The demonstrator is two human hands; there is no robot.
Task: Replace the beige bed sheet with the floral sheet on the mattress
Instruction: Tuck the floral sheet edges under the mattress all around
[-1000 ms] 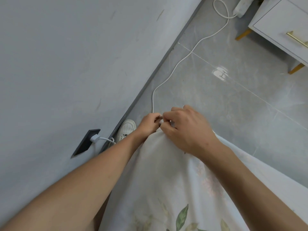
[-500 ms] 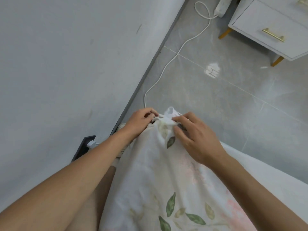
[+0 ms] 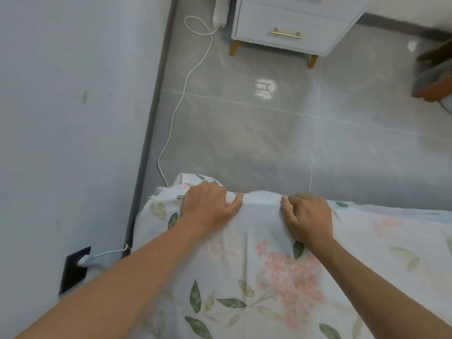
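Note:
The floral sheet (image 3: 281, 277), white with pink flowers and green leaves, is draped over the mattress corner in the lower half of the view. My left hand (image 3: 208, 205) lies palm down on the sheet at the corner by the wall, thumb spread to the right. About a hand's width to its right, my right hand (image 3: 308, 216) presses the sheet at the mattress edge. On both hands the fingertips bend over the edge. A bunched bit of sheet (image 3: 188, 179) pokes out beyond my left hand. No beige sheet is in view, and the mattress itself is hidden.
A grey wall (image 3: 73, 118) runs along the left with a black socket (image 3: 73, 267) and a white plug. A white cable (image 3: 186, 89) trails over the grey tiled floor to a power strip (image 3: 219, 11). A pale nightstand (image 3: 288, 28) stands at the top. A blurred brown object (image 3: 433, 77) sits far right.
My hands have let go of the pinched sheet corner, moved apart, and now lie on the sheet over the mattress edge. The view has tilted up, showing more floor and the nightstand.

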